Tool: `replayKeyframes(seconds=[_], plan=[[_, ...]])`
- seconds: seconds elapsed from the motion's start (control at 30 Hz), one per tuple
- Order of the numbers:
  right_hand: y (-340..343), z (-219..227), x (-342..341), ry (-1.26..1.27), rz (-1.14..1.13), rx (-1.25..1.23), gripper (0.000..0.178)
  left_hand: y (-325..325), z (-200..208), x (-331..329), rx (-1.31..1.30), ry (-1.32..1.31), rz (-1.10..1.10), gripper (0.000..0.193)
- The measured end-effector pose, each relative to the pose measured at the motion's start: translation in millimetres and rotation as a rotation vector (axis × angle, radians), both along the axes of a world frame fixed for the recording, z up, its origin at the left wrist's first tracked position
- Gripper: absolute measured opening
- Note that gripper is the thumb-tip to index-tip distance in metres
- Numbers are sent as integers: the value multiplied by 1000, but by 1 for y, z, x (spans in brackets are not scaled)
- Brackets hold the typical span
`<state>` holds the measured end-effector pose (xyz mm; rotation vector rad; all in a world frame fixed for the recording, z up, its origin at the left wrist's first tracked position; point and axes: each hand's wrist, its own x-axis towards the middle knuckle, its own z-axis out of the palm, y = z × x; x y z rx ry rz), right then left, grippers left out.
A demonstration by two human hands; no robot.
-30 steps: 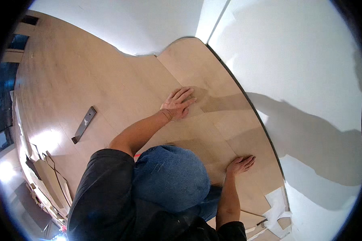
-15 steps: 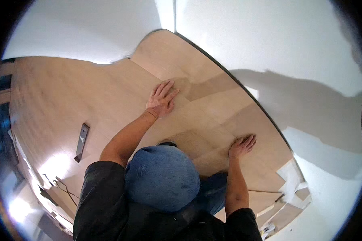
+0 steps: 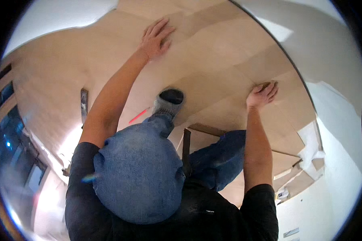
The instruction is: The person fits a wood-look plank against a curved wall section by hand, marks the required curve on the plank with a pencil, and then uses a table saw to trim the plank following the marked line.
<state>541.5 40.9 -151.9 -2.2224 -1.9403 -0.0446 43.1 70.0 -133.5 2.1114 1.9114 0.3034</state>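
Observation:
My left hand (image 3: pixel 155 40) lies palm down on the light wood plank floor (image 3: pixel 205 52), its fingers stretched and slightly spread, holding nothing. Farther right and nearer to me, my right hand (image 3: pixel 262 95) rests on the same planks, close to the wall side. Its fingers are extended and a little bent, with nothing seen in them. Between my arms, my foot (image 3: pixel 169 102) in a grey sock with a dark toe stands on the planks. A red pencil (image 3: pixel 138 116) lies left of that foot.
Left of my left forearm lies a flat dark metal bar (image 3: pixel 84 105). Another dark bar (image 3: pixel 186 144) shows between my legs, by a plank edge (image 3: pixel 207 129). A white wall (image 3: pixel 334 108) bounds the floor on the right. Torn white sheet scraps (image 3: pixel 308 146) lie near it.
My view has tilted, so floor and hands sit higher in the picture. The foot, red pencil and second dark bar have come into sight. Both hands remain on the planks.

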Motion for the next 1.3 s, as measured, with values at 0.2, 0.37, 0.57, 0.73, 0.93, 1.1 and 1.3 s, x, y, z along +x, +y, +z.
replayKeyframes(seconds=[0.2,0.37,0.57,0.73,0.93,1.1,1.3], plan=[[-3,-16,21,-56,-39,70,65,-99,47,-68,-106,-359,525,48],[-6,-24,23,-41,-11,70,64,-287,45,-90,-252,-141,634,38],[-3,-9,15,-106,-8,-28,70,-379,47,1,-386,106,421,53],[-9,-9,23,-234,74,-154,79,-364,15,5,-466,105,450,40],[-44,21,38,-180,188,-311,74,-387,0,-40,-435,149,555,36],[-51,22,30,-198,149,-336,69,-417,6,-90,-511,-222,966,36],[-48,19,37,-150,190,-305,73,-343,24,-74,-54,-386,985,29]])
